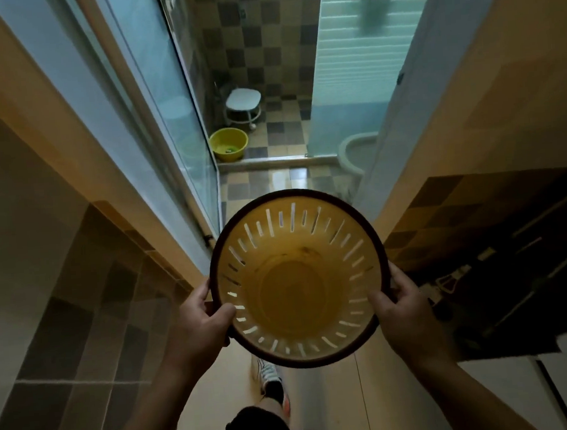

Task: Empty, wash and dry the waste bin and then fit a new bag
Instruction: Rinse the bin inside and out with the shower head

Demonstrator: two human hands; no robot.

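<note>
Yellow slotted plastic waste bin [298,277], dark-rimmed, fills lower centre; your left hand [198,316] and right hand [404,307] grip its rim above the checkered-tile bathroom floor [286,130].

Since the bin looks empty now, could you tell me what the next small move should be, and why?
Probably carry the waste bin forward through the open doorway into the tiled bathroom. Both the left hand and right hand already hold its rim, the inside shows no bag or rubbish, only some stains, so washing seems next.

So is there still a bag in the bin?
No, the bin held by the left hand and right hand shows its bare slotted inside, with no bag.
</note>
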